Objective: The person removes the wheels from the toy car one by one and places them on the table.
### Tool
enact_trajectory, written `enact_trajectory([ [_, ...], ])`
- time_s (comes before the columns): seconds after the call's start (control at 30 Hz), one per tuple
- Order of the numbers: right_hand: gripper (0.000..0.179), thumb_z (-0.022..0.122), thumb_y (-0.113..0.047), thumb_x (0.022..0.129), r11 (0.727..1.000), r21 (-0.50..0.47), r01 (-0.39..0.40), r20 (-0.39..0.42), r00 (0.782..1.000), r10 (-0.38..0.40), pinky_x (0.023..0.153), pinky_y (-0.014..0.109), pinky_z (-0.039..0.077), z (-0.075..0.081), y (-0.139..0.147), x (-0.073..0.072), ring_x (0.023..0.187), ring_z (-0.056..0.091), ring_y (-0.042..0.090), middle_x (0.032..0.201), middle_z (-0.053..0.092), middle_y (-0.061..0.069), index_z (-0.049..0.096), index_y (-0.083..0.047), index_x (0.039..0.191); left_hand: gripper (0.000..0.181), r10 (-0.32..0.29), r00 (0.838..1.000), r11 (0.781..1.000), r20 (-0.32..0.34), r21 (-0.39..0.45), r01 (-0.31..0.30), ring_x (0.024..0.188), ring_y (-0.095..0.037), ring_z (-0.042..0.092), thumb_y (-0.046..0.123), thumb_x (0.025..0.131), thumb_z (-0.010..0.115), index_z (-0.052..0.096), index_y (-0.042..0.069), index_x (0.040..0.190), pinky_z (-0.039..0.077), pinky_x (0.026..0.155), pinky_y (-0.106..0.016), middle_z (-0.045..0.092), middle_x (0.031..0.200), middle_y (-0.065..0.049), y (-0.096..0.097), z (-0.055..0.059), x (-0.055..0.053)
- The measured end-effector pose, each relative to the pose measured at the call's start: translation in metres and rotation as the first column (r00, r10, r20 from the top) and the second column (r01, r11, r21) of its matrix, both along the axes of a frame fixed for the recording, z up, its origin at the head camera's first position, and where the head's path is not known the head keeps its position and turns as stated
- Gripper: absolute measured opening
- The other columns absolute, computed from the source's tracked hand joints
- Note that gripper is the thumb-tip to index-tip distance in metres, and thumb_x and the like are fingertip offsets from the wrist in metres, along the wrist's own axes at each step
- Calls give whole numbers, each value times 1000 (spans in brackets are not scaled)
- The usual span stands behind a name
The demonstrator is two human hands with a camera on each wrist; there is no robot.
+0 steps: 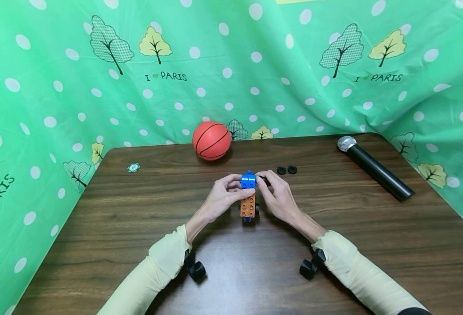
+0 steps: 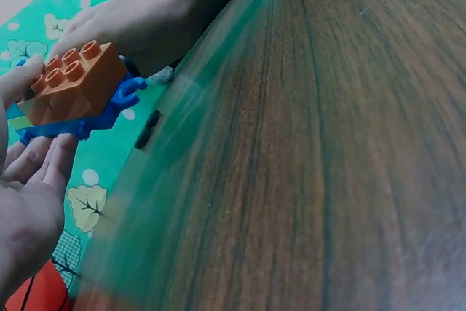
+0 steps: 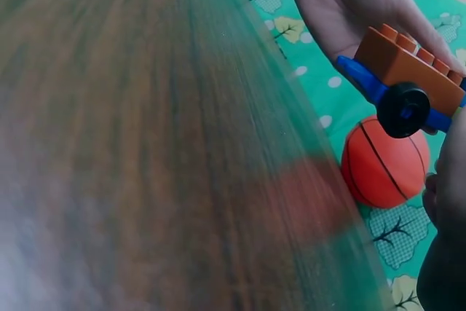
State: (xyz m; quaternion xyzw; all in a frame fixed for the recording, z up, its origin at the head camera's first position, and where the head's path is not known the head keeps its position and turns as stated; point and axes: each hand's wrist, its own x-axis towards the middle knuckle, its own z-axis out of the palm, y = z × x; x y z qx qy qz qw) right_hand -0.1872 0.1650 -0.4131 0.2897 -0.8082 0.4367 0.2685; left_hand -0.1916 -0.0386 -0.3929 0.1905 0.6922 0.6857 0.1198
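A toy block car (image 1: 248,205) is held over the table, with orange studded bricks at its near end, blue bricks (image 1: 248,180) at its far end and a blue base. My left hand (image 1: 221,197) grips it from the left, thumb on top and fingers under the blue base in the left wrist view. On the car's right side sits a black wheel (image 3: 403,110). My right hand (image 1: 279,197) is at the car's far right corner and pinches another small black wheel (image 1: 264,180), partly hidden by the fingers.
Two black wheels (image 1: 287,169) lie on the table beyond the right hand. A red toy basketball (image 1: 211,141) stands at the back edge. A black microphone (image 1: 377,168) lies at the right, a poker chip (image 1: 134,167) at the back left. Green patterned cloth (image 1: 231,65) hangs behind.
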Motion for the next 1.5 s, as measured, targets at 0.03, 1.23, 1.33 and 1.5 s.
enact_trajectory([
  [0.03,15,57,1,103,1000,-4,0,26,1000,0,75,35,56,1,0,1,88,61,18,102,67,11,66,1,115,44,3,1000,1000,3,5,-3,89,-17,69,15,93,76,62,-2,131,55,84,-28,72,102,-9,0,0,0],
  [1.23,33,84,0,84,991,99,87,-133,988,-73,71,15,43,-2,29,-3,77,57,18,86,58,9,65,3,111,46,52,999,998,11,45,-52,90,-15,69,14,92,76,60,-1,132,54,85,-28,71,100,-6,-1,-9,-2],
  [1.33,33,84,1,84,990,101,102,-134,987,-88,71,14,43,-2,34,-3,77,56,17,86,58,9,66,2,111,46,55,998,997,16,45,-56,90,-15,69,13,92,77,60,-1,133,55,85,-28,71,101,-6,-1,-9,-2],
  [1.5,34,85,3,82,987,94,128,-132,984,-115,69,16,43,-2,45,-4,76,56,17,85,57,9,67,3,111,46,63,998,997,21,46,-64,91,-16,69,12,92,77,60,-1,132,55,85,-28,71,102,-6,0,-10,-1],
])
